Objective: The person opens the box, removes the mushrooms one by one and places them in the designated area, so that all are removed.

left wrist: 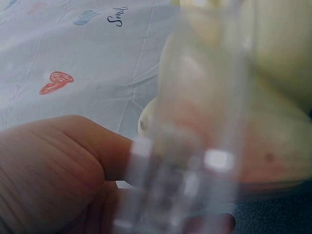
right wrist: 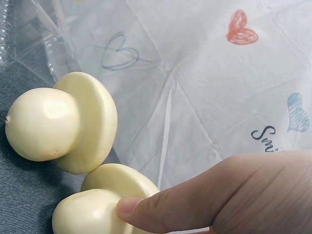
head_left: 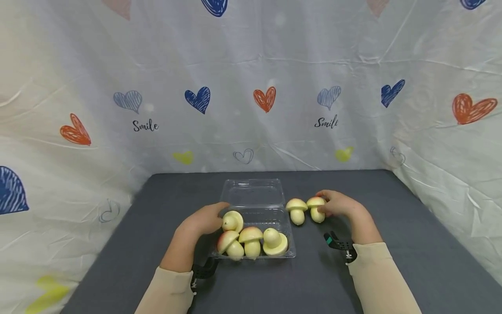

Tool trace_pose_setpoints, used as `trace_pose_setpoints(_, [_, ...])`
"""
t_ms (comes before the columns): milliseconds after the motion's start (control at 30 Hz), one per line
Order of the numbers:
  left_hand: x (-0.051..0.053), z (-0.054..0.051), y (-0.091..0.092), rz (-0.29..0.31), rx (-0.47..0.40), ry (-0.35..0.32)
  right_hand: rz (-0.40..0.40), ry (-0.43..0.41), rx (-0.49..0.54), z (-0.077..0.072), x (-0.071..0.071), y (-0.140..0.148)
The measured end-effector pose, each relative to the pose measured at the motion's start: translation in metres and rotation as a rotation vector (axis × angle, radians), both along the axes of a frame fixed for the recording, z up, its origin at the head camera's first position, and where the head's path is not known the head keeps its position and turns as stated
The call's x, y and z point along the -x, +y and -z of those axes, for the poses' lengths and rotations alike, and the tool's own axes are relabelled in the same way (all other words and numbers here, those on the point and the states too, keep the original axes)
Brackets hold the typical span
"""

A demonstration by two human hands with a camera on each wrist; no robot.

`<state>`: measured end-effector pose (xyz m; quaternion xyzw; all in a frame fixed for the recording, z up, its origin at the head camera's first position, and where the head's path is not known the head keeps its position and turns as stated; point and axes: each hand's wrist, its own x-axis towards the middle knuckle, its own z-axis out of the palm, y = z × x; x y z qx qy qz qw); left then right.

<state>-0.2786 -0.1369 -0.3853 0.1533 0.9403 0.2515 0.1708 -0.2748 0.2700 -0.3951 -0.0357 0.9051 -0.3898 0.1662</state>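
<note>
A hinged clear plastic box (head_left: 290, 250) stands with its lid (head_left: 254, 192) folded back. Several pale yellow mushroom-shaped pieces with reddish blushes lie inside, one piece (head_left: 233, 221) at the left and another (head_left: 275, 241) at the right. My left hand (head_left: 204, 219) holds the box at its left side; the thumb (left wrist: 114, 153) shows partly through blurred plastic. Right of the box, my right hand (head_left: 340, 205) grips a mushroom-shaped piece (head_left: 317, 214), its thumb (right wrist: 161, 209) on the stem. The fingers on its far side are partly hidden. A similar piece (right wrist: 48, 124) lies beside it.
Dark grey cloth covers the table (head_left: 259, 288). A white curtain (head_left: 235, 65) printed with hearts hangs behind and at both sides. Black straps (head_left: 339, 244) with cameras are on both wrists.
</note>
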Motion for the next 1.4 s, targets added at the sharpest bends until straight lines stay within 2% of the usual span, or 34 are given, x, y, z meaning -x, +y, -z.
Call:
trace_pose_setpoints(200, [0.0, 0.0, 0.001, 0.001, -0.003, 0.007, 0.005, -0.007, -0.022, -0.005, -0.002, 0.002])
trace_pose_setpoints(467, [-0.001, 0.0, 0.002, -0.002, -0.001, 0.007, 0.054, -0.009, -0.05, -0.016, -0.007, 0.0])
trace_pose_setpoints(667, [-0.001, 0.0, 0.001, -0.005, 0.002, 0.007, 0.064, 0.051, -0.085, -0.029, -0.012, -0.003])
trace_pose_setpoints(900, [-0.001, 0.0, 0.003, -0.008, 0.009, 0.01, 0.03, 0.142, -0.146, -0.043, -0.017, -0.008])
trace_pose_setpoints(1233, [0.0, 0.0, 0.002, -0.002, 0.011, 0.017, -0.053, 0.238, -0.155, -0.06, -0.031, -0.025])
trace_pose_setpoints(1400, [0.0, 0.0, 0.002, -0.01, 0.009, 0.013, -0.099, 0.25, -0.14, -0.064, -0.035, -0.032])
